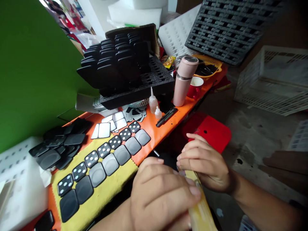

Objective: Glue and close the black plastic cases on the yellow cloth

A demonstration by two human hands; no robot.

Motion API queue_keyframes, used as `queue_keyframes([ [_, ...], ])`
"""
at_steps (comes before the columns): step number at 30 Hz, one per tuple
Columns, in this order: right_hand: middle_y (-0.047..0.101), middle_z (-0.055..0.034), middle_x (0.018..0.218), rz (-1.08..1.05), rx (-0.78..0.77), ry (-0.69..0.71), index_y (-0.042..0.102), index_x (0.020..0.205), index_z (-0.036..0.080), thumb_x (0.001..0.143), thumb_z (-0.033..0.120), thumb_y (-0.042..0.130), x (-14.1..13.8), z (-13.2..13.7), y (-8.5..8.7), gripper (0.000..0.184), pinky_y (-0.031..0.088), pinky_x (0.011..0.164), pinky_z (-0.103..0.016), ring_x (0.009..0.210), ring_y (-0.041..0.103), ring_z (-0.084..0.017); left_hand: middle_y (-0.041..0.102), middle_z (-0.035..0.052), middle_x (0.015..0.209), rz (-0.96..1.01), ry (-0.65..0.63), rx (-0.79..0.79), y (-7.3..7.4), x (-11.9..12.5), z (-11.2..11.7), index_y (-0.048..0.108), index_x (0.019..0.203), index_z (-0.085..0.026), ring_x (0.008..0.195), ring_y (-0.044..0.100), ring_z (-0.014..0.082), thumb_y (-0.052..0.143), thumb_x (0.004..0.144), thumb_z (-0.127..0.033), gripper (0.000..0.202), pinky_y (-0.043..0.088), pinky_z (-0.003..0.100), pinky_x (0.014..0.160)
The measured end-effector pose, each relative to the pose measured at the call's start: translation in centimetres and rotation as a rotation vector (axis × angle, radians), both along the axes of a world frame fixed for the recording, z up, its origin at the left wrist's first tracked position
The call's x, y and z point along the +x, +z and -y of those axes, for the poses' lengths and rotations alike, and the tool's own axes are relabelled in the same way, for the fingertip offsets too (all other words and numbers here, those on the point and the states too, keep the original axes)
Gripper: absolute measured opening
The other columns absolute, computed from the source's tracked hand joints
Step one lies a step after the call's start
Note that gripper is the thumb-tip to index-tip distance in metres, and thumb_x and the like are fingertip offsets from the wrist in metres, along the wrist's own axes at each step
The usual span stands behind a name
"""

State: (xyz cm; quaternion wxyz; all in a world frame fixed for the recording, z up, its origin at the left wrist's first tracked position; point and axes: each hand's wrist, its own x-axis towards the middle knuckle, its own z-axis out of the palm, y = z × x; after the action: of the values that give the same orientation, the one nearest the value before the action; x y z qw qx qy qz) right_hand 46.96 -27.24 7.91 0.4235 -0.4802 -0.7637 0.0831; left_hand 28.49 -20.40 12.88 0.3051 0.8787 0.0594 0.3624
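Note:
My left hand [163,195] is closed around a long yellow piece [202,210] with a worn, shiny face. What that piece is, I cannot make out. Just beyond its far end, my right hand [204,163] has its fingers curled inward, and whatever they hold is hidden. To the left, a yellow cloth [106,197] lies on the orange table covering. On it run two rows: black rounded squares with white dots [79,171], and plain dark glossy rounded squares [97,174] nearer me.
Black pads [62,142] lie heaped at left, near white cards [104,130]. Dark panels stand in a black foam rack [137,99] at the back. Small bottles [153,104], black pens [166,117], a pink flask [183,83] and a red mug [194,91] stand along the right edge.

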Motion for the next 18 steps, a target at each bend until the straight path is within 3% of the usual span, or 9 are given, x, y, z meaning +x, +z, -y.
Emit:
queue_keyframes([
  [2,0.063,-0.0024,0.095,-0.024,-0.115,-0.056,0.055,0.107,0.023,0.079,0.025,0.052,0.3,0.5,-1.3,0.028,0.032,0.097,-0.044,0.091,0.055,-0.016,0.065,0.0041,0.085,0.014,-0.002,-0.077,-1.8,0.7,-0.4,0.056,0.1,-0.018,0.075,0.058,0.0158,0.057,0.077,-0.023,0.024,0.044,0.033,0.075],
  [5,0.056,-0.0076,0.106,-0.129,-0.3,-0.185,0.049,0.115,0.02,0.077,0.028,0.054,1.0,1.4,-2.8,0.039,0.042,0.088,-0.035,0.099,0.052,-0.018,0.064,0.004,0.083,-0.126,0.106,-0.251,-5.0,1.6,-0.4,0.058,0.094,-0.019,0.075,0.057,0.0152,0.058,0.076,-0.025,0.019,0.043,0.03,0.07],
  [9,0.052,-0.0075,0.104,-0.249,-0.408,-0.195,0.045,0.119,0.02,0.075,0.03,0.057,1.3,2.0,-3.6,0.047,0.045,0.083,-0.031,0.097,0.051,-0.018,0.063,0.003,0.08,-0.274,0.237,-0.385,-8.2,2.7,-0.3,0.06,0.087,-0.02,0.074,0.056,0.0151,0.059,0.076,-0.033,0.016,0.042,0.029,0.07],
  [11,0.052,-0.0058,0.098,-0.268,-0.421,-0.197,0.048,0.116,0.02,0.073,0.03,0.06,0.9,1.7,-3.6,0.045,0.045,0.083,-0.031,0.093,0.052,-0.017,0.063,0.0031,0.079,-0.287,0.248,-0.396,-9.0,3.0,-0.1,0.06,0.085,-0.02,0.073,0.055,0.0154,0.057,0.077,-0.033,0.016,0.042,0.03,0.07],
  [15,0.054,-0.0029,0.083,-0.265,-0.426,-0.213,0.057,0.093,0.018,0.075,0.026,0.057,0.0,0.8,-3.7,0.02,0.046,0.072,-0.027,0.08,0.054,-0.014,0.063,0.0024,0.079,-0.327,0.242,-0.404,-9.8,3.3,0.1,0.061,0.086,-0.02,0.074,0.055,0.0158,0.055,0.078,-0.032,0.015,0.042,0.03,0.072],
  [18,0.055,-0.0018,0.076,-0.214,-0.425,-0.24,0.059,0.083,0.017,0.076,0.024,0.055,0.1,0.3,-4.3,0.011,0.047,0.066,-0.027,0.073,0.054,-0.014,0.064,0.0026,0.094,-0.364,0.212,-0.448,-10.4,2.7,0.1,0.058,0.104,-0.024,0.085,0.056,0.0178,0.06,0.074,-0.036,0.032,0.043,0.031,0.078],
])
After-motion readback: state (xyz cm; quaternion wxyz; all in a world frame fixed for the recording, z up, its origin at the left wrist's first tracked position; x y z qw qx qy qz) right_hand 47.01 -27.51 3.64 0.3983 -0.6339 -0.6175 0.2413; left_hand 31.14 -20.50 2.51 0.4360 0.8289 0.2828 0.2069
